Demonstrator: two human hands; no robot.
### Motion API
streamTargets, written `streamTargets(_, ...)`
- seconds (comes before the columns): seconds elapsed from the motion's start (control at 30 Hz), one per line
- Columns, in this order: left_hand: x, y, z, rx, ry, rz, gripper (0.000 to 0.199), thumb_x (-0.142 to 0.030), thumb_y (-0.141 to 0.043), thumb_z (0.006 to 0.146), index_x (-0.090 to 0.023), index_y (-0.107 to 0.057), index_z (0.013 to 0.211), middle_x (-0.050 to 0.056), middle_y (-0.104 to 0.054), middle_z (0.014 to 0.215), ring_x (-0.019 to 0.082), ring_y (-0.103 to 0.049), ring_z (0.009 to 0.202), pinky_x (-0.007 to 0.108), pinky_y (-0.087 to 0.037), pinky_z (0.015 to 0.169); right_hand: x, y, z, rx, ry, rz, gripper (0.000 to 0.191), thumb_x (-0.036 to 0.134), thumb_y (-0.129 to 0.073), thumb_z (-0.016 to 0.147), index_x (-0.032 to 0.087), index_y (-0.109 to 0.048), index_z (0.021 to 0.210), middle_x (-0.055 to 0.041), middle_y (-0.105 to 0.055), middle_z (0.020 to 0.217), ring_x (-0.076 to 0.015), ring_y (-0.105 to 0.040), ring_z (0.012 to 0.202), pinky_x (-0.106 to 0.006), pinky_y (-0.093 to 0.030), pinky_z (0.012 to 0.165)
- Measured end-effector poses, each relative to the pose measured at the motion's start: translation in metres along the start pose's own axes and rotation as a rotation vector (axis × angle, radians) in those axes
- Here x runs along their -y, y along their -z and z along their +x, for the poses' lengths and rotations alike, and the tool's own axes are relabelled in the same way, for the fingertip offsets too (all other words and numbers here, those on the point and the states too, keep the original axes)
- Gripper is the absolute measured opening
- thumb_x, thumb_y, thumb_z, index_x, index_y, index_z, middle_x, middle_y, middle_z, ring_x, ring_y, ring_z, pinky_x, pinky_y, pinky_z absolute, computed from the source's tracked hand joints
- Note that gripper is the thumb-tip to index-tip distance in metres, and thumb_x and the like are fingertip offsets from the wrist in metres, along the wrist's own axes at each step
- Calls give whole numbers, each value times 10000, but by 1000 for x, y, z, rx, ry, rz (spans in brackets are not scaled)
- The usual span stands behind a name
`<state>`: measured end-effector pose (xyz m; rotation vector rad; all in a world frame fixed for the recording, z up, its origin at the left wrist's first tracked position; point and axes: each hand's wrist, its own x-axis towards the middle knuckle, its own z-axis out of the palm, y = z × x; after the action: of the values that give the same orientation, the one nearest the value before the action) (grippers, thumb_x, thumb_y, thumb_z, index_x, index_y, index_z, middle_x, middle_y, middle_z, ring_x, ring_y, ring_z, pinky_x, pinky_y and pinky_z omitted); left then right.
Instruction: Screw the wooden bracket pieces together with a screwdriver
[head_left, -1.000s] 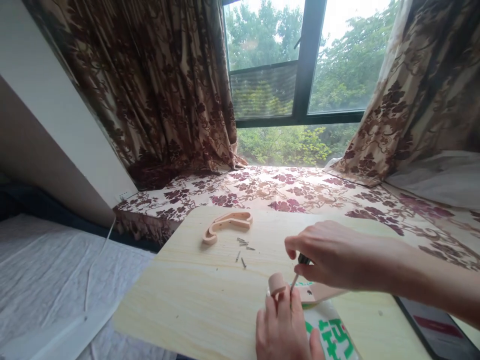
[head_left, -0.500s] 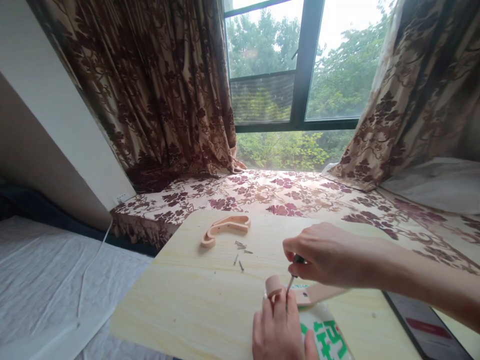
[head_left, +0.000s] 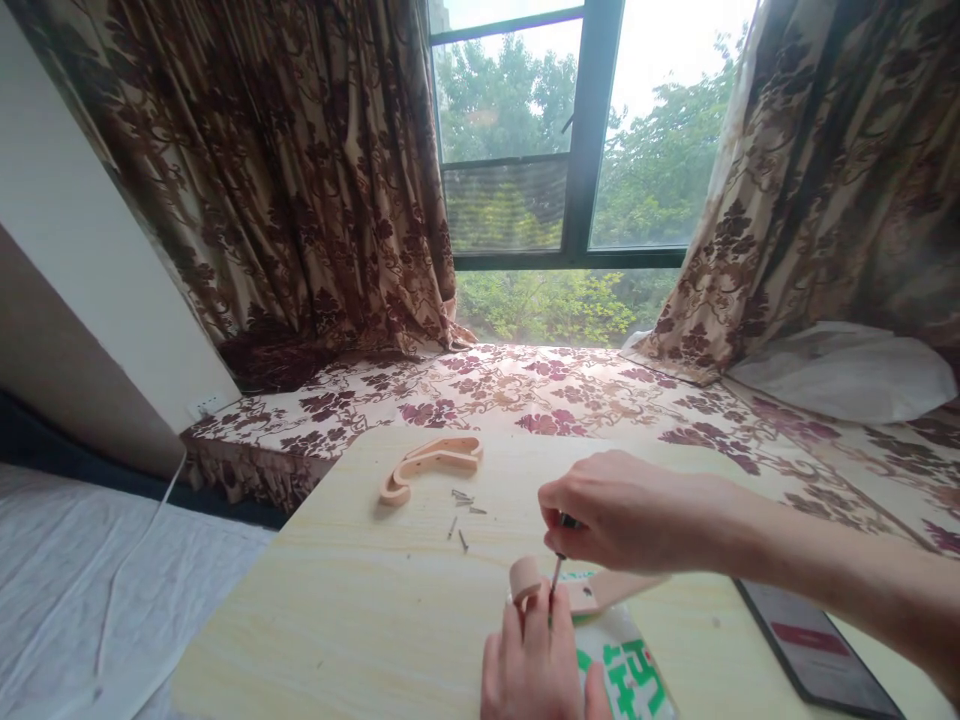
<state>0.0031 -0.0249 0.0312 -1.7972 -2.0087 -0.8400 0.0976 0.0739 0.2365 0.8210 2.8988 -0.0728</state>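
Observation:
My right hand [head_left: 604,508] is closed around the dark handle of a screwdriver [head_left: 556,574], its thin metal shaft pointing down. The tip is hidden by the fingers of my left hand [head_left: 531,650]. That hand grips a pale wooden hook piece [head_left: 619,592] with a curled end at the left and a dark hole in its flat part. Under the piece lies a white packet with green lettering [head_left: 637,668]. Farther back on the table rests a second curved wooden hook [head_left: 436,462], with several loose screws [head_left: 463,545] in front of it.
A dark-framed phone or tablet [head_left: 821,645] lies on the right of the pale wooden table [head_left: 337,600], below my right forearm. Beyond the table is a window seat with a floral cover [head_left: 517,390], between patterned curtains [head_left: 330,180]. Pale bedding [head_left: 90,580] is at the left.
The view has shifted a little, so everything appears farther left. Both hands keep their places on the screwdriver and the wooden hook piece.

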Motion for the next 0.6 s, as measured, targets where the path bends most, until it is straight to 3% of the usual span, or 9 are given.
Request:
streamTargets(0.1,0,2,1,-9,-11,1,420,-414,-637,708,-251,-663,1095,23,-666,1148,251,-644,931,371,-507,671,-1,12,-3,55,53,58,272,205,-553,779,197,-659,1029,-71,-711,901,-198,-623,809,-274,-370,624)
streamTargets(0.17,0,3,2,-26,-17,5,430,-399,-659,690,-254,-662,1096,14,-669,1143,239,-644,938,351,-505,675,-3,16,-3,84,79,59,283,140,-532,765,197,-666,1007,-68,-708,930,-192,-618,842,-270,-379,660)
streamTargets(0.27,0,4,3,-59,-22,13,413,-385,-656,697,-265,-660,1093,1,-673,1136,216,-643,949,333,-496,697,-4,10,-1,79,114,58,247,124,-500,754,185,-682,909,-61,-708,857,-171,-603,759,-260,-363,618)
streamTargets(0.47,0,7,4,-39,-35,26,402,-359,-615,718,-272,-643,1110,11,-675,1130,205,-640,941,341,-484,705,-3,-4,2,19,65,57,243,304,-489,818,164,-685,789,-53,-660,661,-140,-519,572,-254,-286,491)
streamTargets(0.6,0,8,5,-33,-55,65,396,-299,-570,726,-252,-639,1114,14,-675,1132,198,-634,942,332,-483,689,-3,6,1,19,110,35,222,268,-544,775,202,-693,926,-47,-693,745,-151,-556,633,-256,-304,519)
